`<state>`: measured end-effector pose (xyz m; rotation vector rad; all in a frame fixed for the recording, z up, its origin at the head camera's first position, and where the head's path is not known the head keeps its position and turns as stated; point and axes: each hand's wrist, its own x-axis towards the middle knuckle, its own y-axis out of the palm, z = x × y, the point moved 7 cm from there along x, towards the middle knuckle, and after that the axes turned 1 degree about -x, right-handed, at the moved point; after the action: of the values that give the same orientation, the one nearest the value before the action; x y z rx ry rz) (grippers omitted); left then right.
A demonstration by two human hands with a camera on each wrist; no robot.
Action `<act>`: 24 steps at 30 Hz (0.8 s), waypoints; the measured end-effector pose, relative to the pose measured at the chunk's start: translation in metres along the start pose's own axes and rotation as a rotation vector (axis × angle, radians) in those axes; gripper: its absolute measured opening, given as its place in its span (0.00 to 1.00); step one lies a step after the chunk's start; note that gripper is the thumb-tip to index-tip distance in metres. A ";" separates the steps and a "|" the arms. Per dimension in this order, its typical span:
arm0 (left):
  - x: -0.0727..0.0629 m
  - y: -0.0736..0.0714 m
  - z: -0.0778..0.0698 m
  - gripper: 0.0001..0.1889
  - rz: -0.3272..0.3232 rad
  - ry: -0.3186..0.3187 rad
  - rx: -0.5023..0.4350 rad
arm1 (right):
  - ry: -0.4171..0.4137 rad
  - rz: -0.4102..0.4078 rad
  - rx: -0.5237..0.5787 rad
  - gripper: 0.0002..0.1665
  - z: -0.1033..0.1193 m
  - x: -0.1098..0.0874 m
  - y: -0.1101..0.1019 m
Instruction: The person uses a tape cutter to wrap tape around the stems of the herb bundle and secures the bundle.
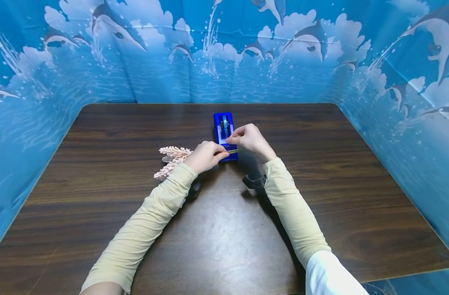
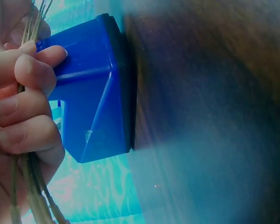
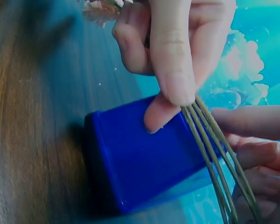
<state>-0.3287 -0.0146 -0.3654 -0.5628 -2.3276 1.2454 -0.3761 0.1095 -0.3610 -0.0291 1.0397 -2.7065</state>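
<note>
My left hand [image 1: 206,157] grips a bundle of thin greenish-brown stems [image 3: 217,144]. Pale pink flower sprigs [image 1: 174,155] at the bundle's other end stick out to the left, beyond that hand. The bare stem ends point right, across the front of a blue tape dispenser [image 1: 230,157]. Over the dispenser's front end, my right hand [image 1: 251,140] has thumb and forefinger together, pinching at the tape's free end; the clear strip itself hardly shows. In the right wrist view, the right hand's curled fingers [image 3: 259,175] are beside the stems. A roll of tape [image 1: 224,124] sits in the dispenser.
The dispenser stands on a dark wood-grain table [image 1: 143,123], towards its far edge. Behind and beside the table hangs a blue dolphin-print cloth [image 1: 224,86]. A black wrist strap [image 1: 254,182] hangs beneath the right wrist.
</note>
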 end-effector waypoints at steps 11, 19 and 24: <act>0.000 0.000 -0.001 0.11 -0.010 -0.022 0.017 | -0.011 0.038 0.008 0.12 0.007 -0.005 0.000; -0.001 0.003 0.000 0.11 -0.024 -0.034 0.001 | -0.095 0.170 0.004 0.10 0.013 -0.013 0.001; 0.000 0.002 0.000 0.10 -0.062 -0.037 -0.009 | -0.197 0.257 0.006 0.11 0.020 -0.018 -0.001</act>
<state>-0.3279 -0.0136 -0.3667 -0.4704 -2.3641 1.2270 -0.3572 0.1010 -0.3447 -0.1475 0.9097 -2.4202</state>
